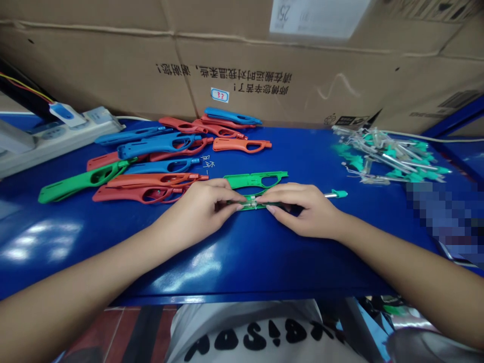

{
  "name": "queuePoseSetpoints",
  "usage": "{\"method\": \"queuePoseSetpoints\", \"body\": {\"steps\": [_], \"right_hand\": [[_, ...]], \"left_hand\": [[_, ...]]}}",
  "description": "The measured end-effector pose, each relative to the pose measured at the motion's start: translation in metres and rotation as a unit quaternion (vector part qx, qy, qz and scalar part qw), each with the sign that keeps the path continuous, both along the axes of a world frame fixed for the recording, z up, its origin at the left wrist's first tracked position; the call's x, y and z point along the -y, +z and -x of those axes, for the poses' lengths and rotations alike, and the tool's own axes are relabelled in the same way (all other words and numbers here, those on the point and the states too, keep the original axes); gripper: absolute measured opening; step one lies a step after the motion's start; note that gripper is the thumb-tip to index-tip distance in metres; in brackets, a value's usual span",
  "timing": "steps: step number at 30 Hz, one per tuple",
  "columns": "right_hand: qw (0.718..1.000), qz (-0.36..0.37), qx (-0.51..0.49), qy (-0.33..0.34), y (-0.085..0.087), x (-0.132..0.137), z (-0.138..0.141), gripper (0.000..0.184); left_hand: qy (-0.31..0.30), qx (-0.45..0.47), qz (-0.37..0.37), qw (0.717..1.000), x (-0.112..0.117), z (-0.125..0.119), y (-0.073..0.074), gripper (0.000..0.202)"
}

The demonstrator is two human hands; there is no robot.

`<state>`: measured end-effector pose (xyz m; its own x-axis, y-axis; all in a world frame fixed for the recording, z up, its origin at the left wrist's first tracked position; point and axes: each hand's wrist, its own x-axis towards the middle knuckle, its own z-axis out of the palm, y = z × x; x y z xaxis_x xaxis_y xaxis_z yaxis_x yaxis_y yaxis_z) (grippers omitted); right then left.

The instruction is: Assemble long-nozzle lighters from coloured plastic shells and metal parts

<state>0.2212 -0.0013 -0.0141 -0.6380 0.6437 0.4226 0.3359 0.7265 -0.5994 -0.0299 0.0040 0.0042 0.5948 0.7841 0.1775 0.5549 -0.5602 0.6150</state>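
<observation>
My left hand (206,206) and my right hand (302,206) meet over a green plastic lighter shell (251,205) lying on the blue table (242,252). Both hands pinch a small clear part (252,203) at the shell's middle. A metal tube with a green tip (336,193) sticks out to the right of my right hand. A second green shell half (255,179) lies just behind my fingers.
A heap of red, blue and green shell halves (159,156) covers the left back of the table. A pile of metal tubes with green and clear parts (389,156) lies at the right back. Cardboard boxes (242,65) form the back wall. A white power strip (49,136) sits far left.
</observation>
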Motion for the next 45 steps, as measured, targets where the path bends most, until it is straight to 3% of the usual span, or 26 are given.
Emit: {"method": "queuePoseSetpoints", "body": {"steps": [10,16,20,23,27,33,45], "right_hand": [[0.995,-0.062,0.072,0.025,0.003,-0.001,-0.005,0.034],[0.993,-0.097,0.066,-0.031,0.006,-0.003,-0.009,0.028],[0.974,-0.158,0.155,-0.039,0.012,-0.008,-0.018,0.022],[0.960,-0.185,0.206,-0.047,0.019,-0.009,-0.023,0.016],[0.956,-0.167,0.237,-0.051,0.024,-0.009,-0.026,0.017],[0.956,-0.119,0.266,-0.031,0.025,-0.008,-0.026,0.019],[0.975,-0.035,0.217,-0.042,0.023,-0.009,-0.026,0.012]], "left_hand": [[-0.005,0.001,-0.017,1.000,0.000,0.000,-0.001,0.021],[0.017,0.011,-0.009,1.000,0.001,0.001,0.000,0.016],[0.014,0.021,-0.063,0.998,0.001,0.004,0.005,0.014],[-0.026,-0.002,-0.130,0.991,0.000,0.006,0.008,0.014],[-0.100,-0.044,-0.167,0.980,-0.003,0.004,0.003,0.018],[-0.160,-0.079,-0.138,0.974,-0.004,0.001,-0.007,0.034],[-0.178,-0.089,-0.112,0.974,0.000,0.000,-0.014,0.052]]}}
